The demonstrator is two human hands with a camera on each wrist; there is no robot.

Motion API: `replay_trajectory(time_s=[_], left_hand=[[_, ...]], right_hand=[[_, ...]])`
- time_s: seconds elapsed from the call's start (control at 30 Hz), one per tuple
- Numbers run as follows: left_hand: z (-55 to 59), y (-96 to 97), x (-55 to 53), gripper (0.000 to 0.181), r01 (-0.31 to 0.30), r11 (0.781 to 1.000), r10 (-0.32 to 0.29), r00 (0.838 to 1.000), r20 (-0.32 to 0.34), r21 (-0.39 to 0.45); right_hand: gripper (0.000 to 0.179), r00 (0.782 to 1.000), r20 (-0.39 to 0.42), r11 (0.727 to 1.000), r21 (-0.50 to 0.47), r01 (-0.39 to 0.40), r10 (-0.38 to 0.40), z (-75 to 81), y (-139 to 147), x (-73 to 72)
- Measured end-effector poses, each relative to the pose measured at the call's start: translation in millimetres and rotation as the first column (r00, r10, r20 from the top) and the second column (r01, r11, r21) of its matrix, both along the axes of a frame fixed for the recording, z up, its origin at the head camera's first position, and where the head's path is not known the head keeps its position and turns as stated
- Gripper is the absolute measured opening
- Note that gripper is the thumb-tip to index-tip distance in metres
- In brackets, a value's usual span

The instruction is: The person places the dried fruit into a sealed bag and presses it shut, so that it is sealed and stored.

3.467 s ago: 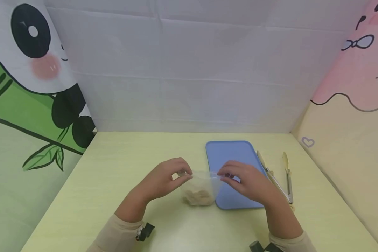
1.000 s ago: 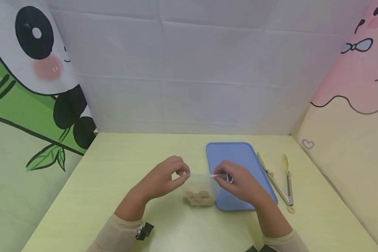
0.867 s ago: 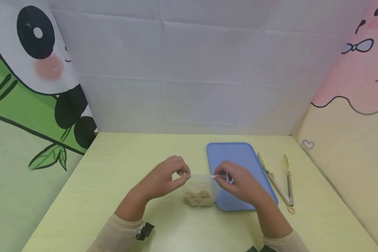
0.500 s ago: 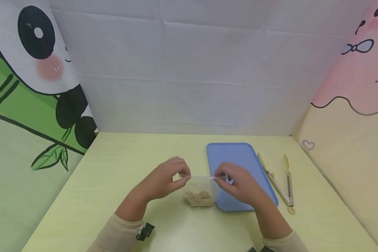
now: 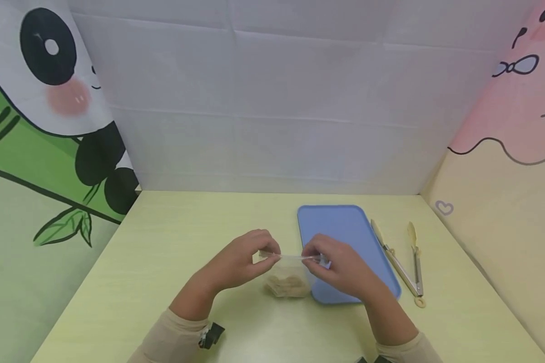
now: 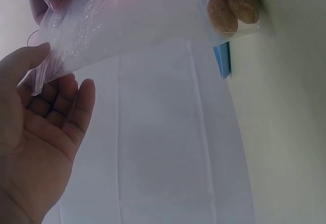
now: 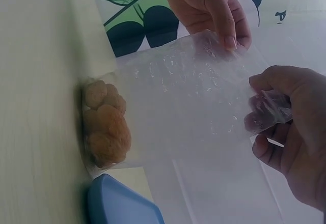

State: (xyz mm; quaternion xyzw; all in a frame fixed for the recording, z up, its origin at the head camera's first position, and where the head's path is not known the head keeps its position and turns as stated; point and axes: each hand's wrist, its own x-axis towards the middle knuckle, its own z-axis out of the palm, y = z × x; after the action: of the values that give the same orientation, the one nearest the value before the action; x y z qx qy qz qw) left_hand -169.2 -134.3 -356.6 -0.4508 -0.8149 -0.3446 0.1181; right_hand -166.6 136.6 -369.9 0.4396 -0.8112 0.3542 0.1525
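A clear plastic bag (image 5: 288,267) stands between my hands, its base down on the table. Several brown, wrinkled nuts like walnuts (image 7: 108,127) fill its bottom; the left wrist view shows some of these nuts (image 6: 224,12) too. My left hand (image 5: 240,259) pinches the left end of the top edge between thumb and fingers. At the other end, my right hand (image 5: 340,264) pinches the same edge, with some film bunched inside its fingers (image 7: 262,145). Between both hands the mouth edge runs nearly straight, and the film below is see-through.
A blue tray (image 5: 331,219) lies right behind the bag, partly covered by my right hand. To its right rest metal tongs (image 5: 399,268) with pale yellow tips, spread in a V. A white sheet (image 5: 272,111) backs the pale yellow table (image 5: 200,217), with printed panels at both sides.
Over the last second my hands have come slightly closer together and lower along the bag's top edge. Earlier, the right hand shifted left. The nuts, tray and tongs stay in place.
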Motion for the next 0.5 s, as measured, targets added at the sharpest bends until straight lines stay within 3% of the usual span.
replay_trajectory(time_s=[0.2,0.33,0.5], left_hand=[[-1.2,1.6,-1.3,0.005,0.031,0.999,-0.031,0.999,-0.035,0.009],[-0.9,2.9,-1.2,0.010,0.046,0.999,-0.045,0.997,-0.065,0.010],[-1.0,4.0,-0.5,0.013,0.034,0.999,-0.033,0.996,-0.083,0.013]], right_hand=[[0.001,0.999,-0.026,0.999,-0.026,-0.036,0.035,-1.3,-3.7,-0.8],[0.011,0.997,-0.065,0.999,-0.032,-0.037,0.035,-2.0,-5.9,-0.6],[0.008,0.996,-0.085,0.999,-0.033,-0.031,0.028,-1.8,-7.9,0.1]])
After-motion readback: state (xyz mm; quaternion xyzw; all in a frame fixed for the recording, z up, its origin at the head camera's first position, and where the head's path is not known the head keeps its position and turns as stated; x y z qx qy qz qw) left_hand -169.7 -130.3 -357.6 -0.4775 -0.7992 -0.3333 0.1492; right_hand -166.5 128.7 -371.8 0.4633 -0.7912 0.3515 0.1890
